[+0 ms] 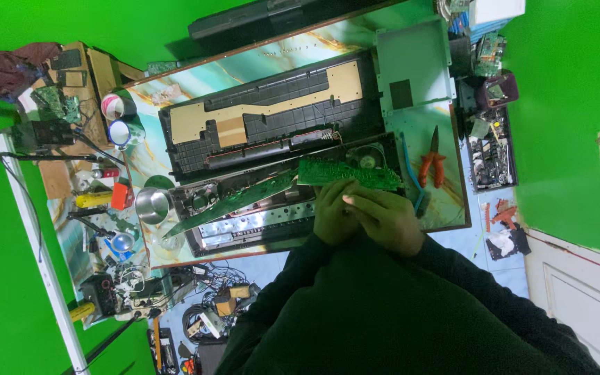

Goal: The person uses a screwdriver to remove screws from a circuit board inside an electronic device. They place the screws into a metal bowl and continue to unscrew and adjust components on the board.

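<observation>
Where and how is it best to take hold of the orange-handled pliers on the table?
Probably by the two orange handles of the pliers, coming from the side nearer the person. The handles point that way and the dark jaws point away. They lie flat on bare table, right of the hands, nothing lying on them.

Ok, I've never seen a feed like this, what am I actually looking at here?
This is one picture from a camera worn on a person's head, looking down at their own two bare hands. The left hand and right hand meet at the near end of a long green circuit board. Below it on the marble-patterned table lies an opened electronic keyboard case. Orange-handled pliers lie to the right, tape rolls and a metal cup to the left.
</observation>
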